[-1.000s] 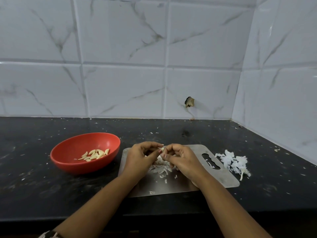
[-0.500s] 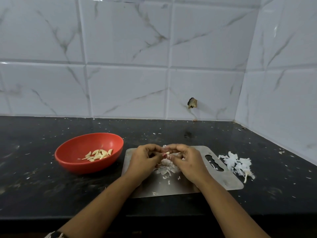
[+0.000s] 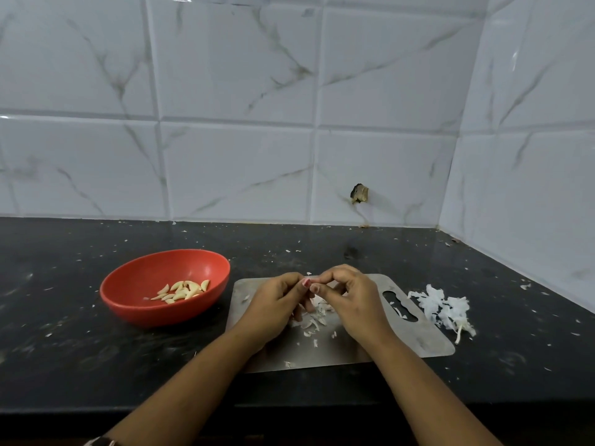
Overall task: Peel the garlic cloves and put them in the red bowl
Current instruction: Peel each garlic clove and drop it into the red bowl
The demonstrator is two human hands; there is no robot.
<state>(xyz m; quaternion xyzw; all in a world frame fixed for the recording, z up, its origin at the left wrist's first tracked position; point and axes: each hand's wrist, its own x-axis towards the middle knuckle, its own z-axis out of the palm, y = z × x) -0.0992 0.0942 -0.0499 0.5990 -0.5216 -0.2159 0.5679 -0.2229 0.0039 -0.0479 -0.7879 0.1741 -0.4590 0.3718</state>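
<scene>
My left hand (image 3: 273, 304) and my right hand (image 3: 352, 299) meet fingertip to fingertip above a steel cutting board (image 3: 415, 344). Between their curled fingers they pinch a small garlic clove (image 3: 309, 282), almost wholly hidden by the fingertips. Loose white peel scraps (image 3: 314, 320) lie on the board under the hands. To the left stands the red bowl (image 3: 128, 304) with several peeled pale cloves (image 3: 182, 290) lying in its bottom.
A heap of white garlic skins (image 3: 442, 309) lies on the black counter (image 3: 64, 349) right of the board. Small flakes are scattered over the counter. White marble tile walls (image 3: 225, 140) close the back and the right side. The counter's front edge runs below my forearms.
Both hands have stayed together over the board, working the clove with small finger movements. The view has shifted slightly; the bowl and skins have not moved.
</scene>
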